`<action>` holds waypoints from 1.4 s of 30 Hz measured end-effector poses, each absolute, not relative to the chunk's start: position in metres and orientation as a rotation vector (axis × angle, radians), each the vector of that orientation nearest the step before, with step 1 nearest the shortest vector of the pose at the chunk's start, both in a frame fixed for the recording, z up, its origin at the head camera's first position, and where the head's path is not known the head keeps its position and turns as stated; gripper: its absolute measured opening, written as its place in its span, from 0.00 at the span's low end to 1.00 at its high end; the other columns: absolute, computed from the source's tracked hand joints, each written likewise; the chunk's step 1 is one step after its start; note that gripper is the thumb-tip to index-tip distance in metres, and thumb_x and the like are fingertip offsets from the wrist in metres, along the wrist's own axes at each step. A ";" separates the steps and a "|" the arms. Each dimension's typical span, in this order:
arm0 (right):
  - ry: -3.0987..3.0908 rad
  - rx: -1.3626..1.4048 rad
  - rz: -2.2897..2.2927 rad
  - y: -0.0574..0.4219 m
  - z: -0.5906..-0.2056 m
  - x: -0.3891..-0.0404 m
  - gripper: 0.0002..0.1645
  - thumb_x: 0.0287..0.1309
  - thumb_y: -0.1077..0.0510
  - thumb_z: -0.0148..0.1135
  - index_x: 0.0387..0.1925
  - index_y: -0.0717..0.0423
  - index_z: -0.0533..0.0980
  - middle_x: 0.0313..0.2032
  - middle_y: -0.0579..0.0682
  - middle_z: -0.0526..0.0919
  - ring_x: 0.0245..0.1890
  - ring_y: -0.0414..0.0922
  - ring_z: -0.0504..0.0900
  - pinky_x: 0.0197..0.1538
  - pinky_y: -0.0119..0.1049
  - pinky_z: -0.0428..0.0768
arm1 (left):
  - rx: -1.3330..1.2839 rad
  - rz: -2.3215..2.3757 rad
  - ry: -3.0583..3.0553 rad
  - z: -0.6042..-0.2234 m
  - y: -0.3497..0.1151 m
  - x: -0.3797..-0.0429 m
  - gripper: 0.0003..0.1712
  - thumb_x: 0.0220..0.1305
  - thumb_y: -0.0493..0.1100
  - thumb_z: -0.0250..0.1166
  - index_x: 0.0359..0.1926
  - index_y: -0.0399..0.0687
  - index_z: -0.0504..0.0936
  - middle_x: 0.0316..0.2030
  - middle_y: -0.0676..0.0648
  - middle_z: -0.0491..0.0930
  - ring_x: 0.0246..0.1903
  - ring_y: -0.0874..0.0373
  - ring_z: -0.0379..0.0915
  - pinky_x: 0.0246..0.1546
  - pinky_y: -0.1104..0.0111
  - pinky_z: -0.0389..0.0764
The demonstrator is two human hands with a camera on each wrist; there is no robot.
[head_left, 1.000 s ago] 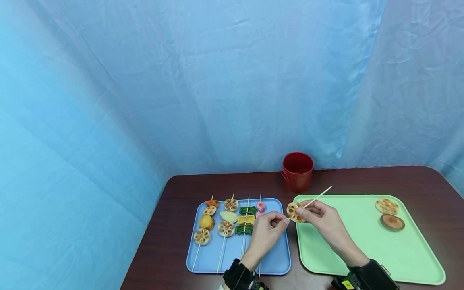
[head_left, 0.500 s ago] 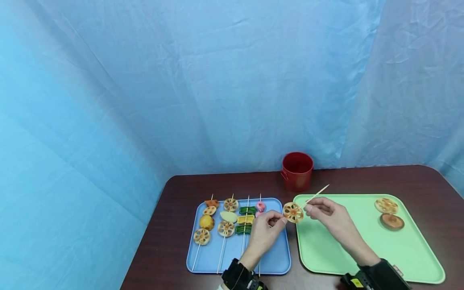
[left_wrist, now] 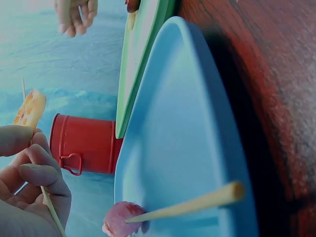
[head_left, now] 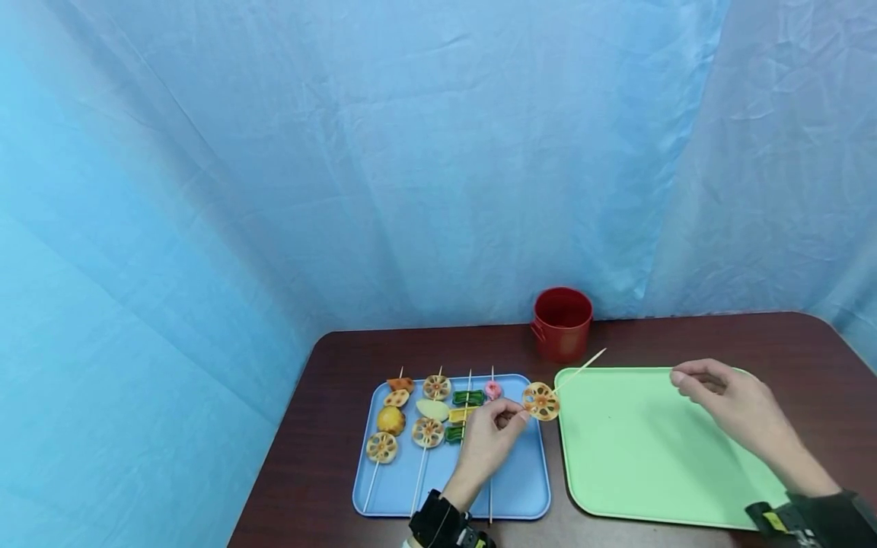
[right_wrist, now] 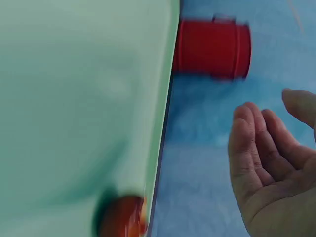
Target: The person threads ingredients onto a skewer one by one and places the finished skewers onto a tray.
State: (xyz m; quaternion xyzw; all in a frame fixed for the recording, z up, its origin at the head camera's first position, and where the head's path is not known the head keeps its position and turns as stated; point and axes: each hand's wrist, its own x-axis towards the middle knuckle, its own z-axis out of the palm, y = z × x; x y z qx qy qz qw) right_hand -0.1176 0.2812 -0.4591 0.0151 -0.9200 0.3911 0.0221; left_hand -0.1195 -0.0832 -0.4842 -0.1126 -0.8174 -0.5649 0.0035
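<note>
My left hand (head_left: 488,438) pinches a wooden skewer (head_left: 582,369) between thumb and fingers, above the right edge of the blue tray (head_left: 521,487). A lotus root slice (head_left: 541,401) is threaded on the skewer just past the fingertips. In the left wrist view, the stick (left_wrist: 52,210) runs on back below the hand. My right hand (head_left: 733,403) is over the green tray (head_left: 637,472), holding nothing, its thumb apart from the fingers. A blurred brown piece (right_wrist: 121,217) lies on that tray in the right wrist view; in the head view the right hand hides it.
Several filled skewers lie on the blue tray, bearing lotus slices (head_left: 381,447), a yellow ball (head_left: 391,420), green pieces (head_left: 469,397) and a pink piece (head_left: 492,390). A red bucket (head_left: 563,327) stands behind the trays. A blue curtain (head_left: 438,167) hangs beyond the table.
The right hand has let go of the lotus root slice and skewer and moved right, over the green tray. The left hand has shifted slightly left with the skewer.
</note>
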 end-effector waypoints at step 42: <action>-3.275 -0.099 0.697 0.355 -0.493 -0.117 0.42 0.69 0.35 0.61 0.48 0.76 0.76 0.40 0.69 0.81 0.34 0.60 0.80 0.33 0.52 0.75 | -0.325 -1.783 -2.586 -0.487 -0.088 -0.121 0.06 0.67 0.41 0.70 0.37 0.43 0.89 0.28 0.58 0.80 0.27 0.69 0.71 0.29 0.74 0.73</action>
